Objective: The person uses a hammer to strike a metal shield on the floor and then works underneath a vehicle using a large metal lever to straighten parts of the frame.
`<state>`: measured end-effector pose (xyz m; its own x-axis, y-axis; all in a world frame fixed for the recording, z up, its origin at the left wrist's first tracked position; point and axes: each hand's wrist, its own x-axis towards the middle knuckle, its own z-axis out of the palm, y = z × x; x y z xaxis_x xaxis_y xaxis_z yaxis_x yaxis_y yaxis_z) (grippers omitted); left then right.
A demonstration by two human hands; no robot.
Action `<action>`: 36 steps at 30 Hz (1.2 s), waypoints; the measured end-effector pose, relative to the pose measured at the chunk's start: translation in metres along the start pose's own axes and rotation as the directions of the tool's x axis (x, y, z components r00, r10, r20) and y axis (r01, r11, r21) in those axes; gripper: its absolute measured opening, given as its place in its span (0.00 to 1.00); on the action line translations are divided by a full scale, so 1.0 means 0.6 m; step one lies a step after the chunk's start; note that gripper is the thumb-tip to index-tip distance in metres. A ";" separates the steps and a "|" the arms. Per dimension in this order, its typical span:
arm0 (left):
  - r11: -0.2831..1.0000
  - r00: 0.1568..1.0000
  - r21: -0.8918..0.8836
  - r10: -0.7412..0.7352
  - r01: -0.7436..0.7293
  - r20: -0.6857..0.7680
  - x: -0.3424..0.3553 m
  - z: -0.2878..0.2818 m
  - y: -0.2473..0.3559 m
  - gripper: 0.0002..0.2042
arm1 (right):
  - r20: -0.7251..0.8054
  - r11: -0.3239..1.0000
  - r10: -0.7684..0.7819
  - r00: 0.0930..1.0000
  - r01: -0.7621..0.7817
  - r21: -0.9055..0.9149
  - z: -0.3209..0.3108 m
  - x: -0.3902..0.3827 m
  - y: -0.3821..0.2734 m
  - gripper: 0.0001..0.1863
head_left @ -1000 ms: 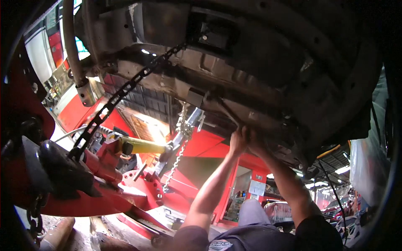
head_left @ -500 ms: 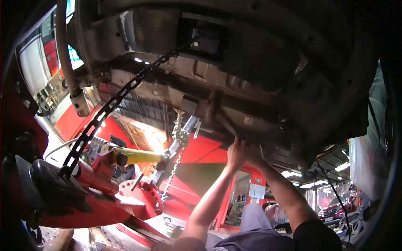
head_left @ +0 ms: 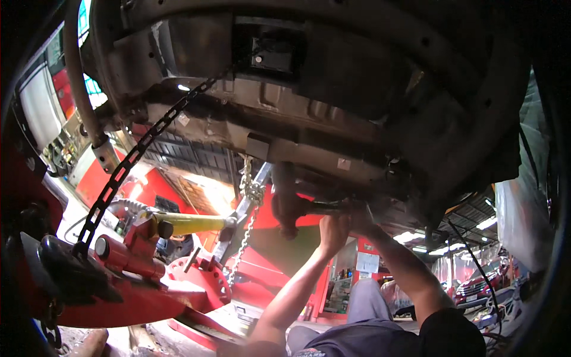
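Observation:
My left hand (head_left: 333, 232) and my right hand (head_left: 360, 217) are raised close together, closed on the handle of a dark hammer (head_left: 286, 199). The hammer's heavy head, blurred, hangs left of my hands, below the dark underside of a raised vehicle (head_left: 357, 107). The fingers of my right hand are in shadow, partly hidden behind my left. A dark chain (head_left: 137, 152) runs diagonally up to the underbody. A lighter chain (head_left: 244, 250) hangs beside a metal post (head_left: 238, 217) left of the hammer.
A red frame machine (head_left: 131, 303) with a yellow cylinder (head_left: 196, 223) fills the lower left. A hose (head_left: 476, 259) and hanging plastic sheet (head_left: 523, 226) are at the right, with a red car (head_left: 476, 288) behind. My bent leg (head_left: 366, 300) shows below my arms.
The hammer head has swung down and left, away from the underbody beam, with my hands still on the handle. My hands have moved slightly lower. The whole view has shifted a little.

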<state>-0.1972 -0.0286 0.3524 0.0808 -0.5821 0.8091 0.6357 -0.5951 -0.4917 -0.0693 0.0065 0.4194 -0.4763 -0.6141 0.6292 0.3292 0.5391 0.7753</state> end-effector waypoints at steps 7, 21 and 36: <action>0.948 0.945 0.084 -0.314 0.307 0.087 0.088 0.031 -0.067 0.20 | -0.171 0.921 0.341 0.924 -0.365 -0.138 0.073 0.031 0.072 0.18; 0.970 0.979 0.201 -0.162 0.135 0.123 0.085 0.034 -0.028 0.15 | -0.396 0.986 -0.048 0.917 -0.019 -0.165 0.069 0.026 0.059 0.13; 0.970 0.970 -0.021 -0.244 0.244 0.011 0.028 -0.011 -0.008 0.18 | -0.208 0.972 -0.170 0.963 0.198 0.123 -0.002 0.044 -0.039 0.16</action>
<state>-0.2040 -0.0392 0.3658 -0.0681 -0.4136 0.9079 0.6199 -0.7306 -0.2863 -0.0886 -0.0229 0.4181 -0.3452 -0.8031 0.4856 0.1252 0.4734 0.8719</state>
